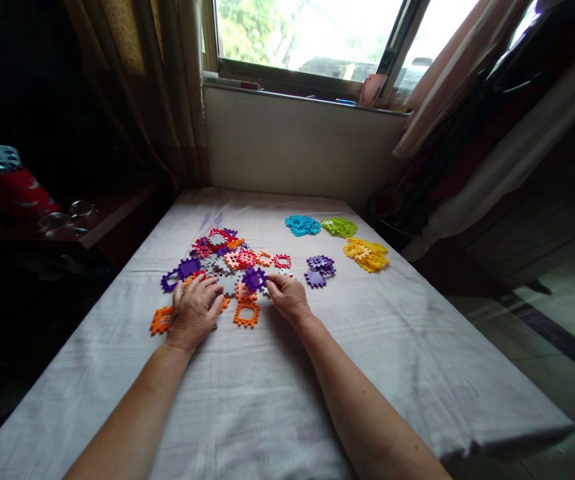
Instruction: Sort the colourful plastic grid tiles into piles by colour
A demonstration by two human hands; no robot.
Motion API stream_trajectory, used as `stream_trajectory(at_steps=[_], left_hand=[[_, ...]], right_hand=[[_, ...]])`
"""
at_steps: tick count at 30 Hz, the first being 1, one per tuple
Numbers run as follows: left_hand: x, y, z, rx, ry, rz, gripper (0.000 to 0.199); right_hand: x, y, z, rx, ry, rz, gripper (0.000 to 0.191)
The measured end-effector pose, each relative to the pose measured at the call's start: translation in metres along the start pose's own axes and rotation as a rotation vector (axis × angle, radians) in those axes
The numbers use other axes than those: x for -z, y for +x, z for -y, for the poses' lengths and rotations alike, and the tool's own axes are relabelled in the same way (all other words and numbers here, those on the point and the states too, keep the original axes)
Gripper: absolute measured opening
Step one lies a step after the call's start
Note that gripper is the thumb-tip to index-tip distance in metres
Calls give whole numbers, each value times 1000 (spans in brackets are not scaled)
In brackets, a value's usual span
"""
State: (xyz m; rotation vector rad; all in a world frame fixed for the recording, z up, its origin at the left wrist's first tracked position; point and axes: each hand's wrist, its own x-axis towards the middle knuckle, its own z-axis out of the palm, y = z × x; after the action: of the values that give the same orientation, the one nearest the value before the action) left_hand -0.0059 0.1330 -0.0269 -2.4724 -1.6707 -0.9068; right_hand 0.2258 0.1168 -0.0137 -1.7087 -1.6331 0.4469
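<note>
Between the thumb and fingers of my right hand (288, 297) is a purple interlocking tile (254, 279), a notched square of plastic. My left hand (196, 310) rests with fingers spread on the near left side of a mixed pile; what lies under it is partly hidden. Grey tiles (230, 286), red tiles (217, 237) and purple tiles (188, 269) make up much of that pile. An orange tile (246, 315) lies in front, between my hands, and another orange tile (161, 321) sits left of my left hand. Right of my right hand is a small purple group (316, 279).
Farther right on the cloth-covered table (367, 387) lie a blue heap (302, 225), a green heap (340, 227) and a yellow heap (366, 254) of tiles. A window (307, 40) is behind the table. At left, glasses (83, 209) rest on a dark side surface.
</note>
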Motion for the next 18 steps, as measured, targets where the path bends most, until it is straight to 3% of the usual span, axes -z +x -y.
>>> stream_trajectory(at_steps=[4,9,18], left_hand=[[-2,0,1,-4,3,-12,29],[0,0,-1,-6,9,14,28],[2,0,-1,-8,-4,17,26]], right_hand=[[-6,-1,4,17,-36,14,20],[-2,4,-3,-41,150,-57,27],[65,14,-65,-378,-13,-453,37]])
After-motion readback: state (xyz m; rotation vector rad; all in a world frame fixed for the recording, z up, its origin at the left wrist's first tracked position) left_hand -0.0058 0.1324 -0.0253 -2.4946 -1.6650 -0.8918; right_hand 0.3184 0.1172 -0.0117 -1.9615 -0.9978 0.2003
